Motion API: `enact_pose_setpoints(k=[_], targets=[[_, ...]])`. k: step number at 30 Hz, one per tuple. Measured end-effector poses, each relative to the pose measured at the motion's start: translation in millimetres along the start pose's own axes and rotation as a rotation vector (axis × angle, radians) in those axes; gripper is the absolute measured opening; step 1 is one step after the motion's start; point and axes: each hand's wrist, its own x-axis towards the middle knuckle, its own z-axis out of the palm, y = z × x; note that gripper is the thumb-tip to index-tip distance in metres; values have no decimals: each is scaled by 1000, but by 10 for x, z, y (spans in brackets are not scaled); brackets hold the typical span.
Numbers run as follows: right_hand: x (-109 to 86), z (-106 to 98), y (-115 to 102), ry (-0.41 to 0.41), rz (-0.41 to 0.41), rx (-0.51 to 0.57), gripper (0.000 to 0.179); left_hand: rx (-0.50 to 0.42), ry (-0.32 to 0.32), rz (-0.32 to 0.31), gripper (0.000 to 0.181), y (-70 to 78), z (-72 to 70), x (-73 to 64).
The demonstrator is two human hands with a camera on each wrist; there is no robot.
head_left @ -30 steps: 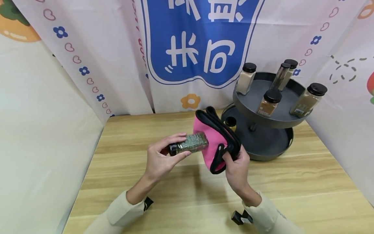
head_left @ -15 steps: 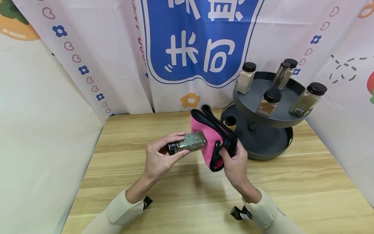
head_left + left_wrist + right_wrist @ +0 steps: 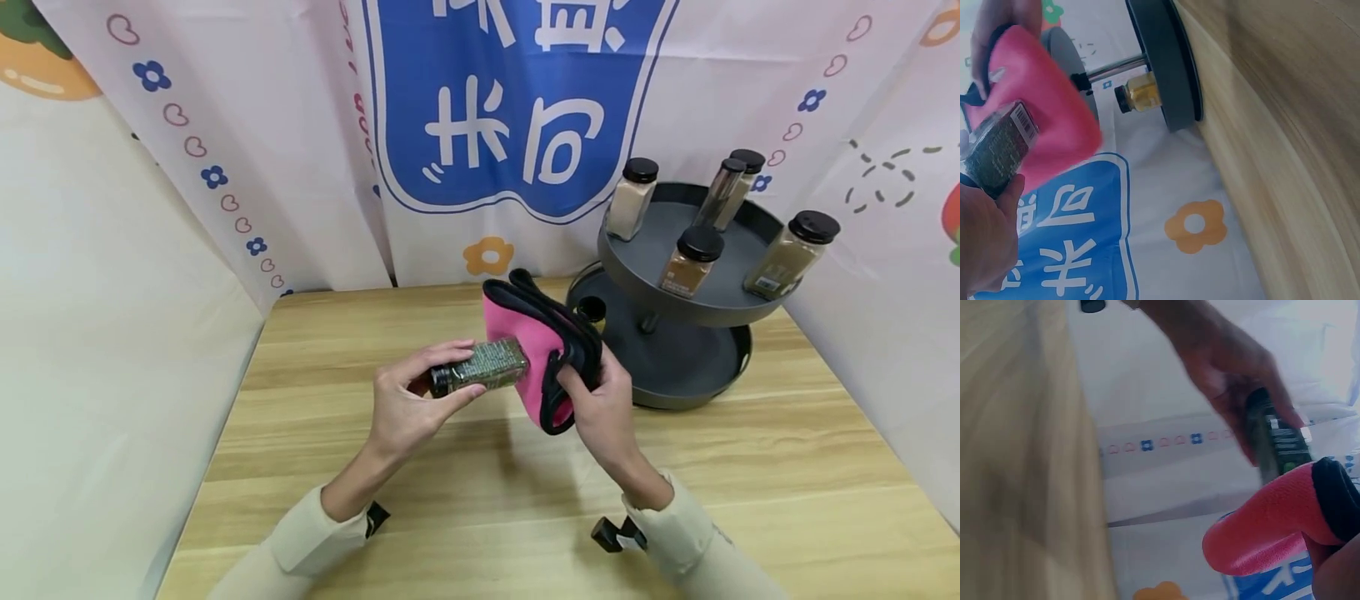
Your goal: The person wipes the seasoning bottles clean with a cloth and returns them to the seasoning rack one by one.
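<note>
My left hand grips a square glass spice jar with a black lid, tilted almost on its side above the table. Dark green flakes fill the jar, and a barcode shows in the left wrist view. A folded pink cloth with black edging is pinched in my right hand, the thumb over its black trim. The jar's base touches the pink face of the cloth. In the right wrist view the cloth covers the jar's lower end.
A dark grey two-tier round rack stands at the back right. Several black-lidded spice jars sit on its upper tier, among them a brown one. A yellowish jar is on the lower tier. A printed cloth backdrop hangs behind the wooden table.
The cloth and my right hand have shifted slightly left and up, against the jar. My left hand with the jar has moved only a little left.
</note>
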Motion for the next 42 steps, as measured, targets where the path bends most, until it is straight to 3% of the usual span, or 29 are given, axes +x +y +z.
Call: enact_pose_setpoints(k=[5,12,19,26,34,39,42], targets=[[-15,32,108,-104,128,1,24,25,6,-9,44,-4,-3,0],[34,-1,18,9,-26,27,22,56,-4,27,43,-26,7,34],[21,26,118,-136,140,-7,23,75,-17,40,41,-17,10,64],[18,4,-2,16,-29,40,21,56,-3,27,42,-32,9,55],[-32,43,61,-93,121,12,24,37,11,14,43,-6,6,47],[21,17,-34,-37,-11,47,22,42,26,-12,44,-45,-36,3],[31,31,-27,-44,-10,47,23,42,30,-20,44,-59,-43,-14]])
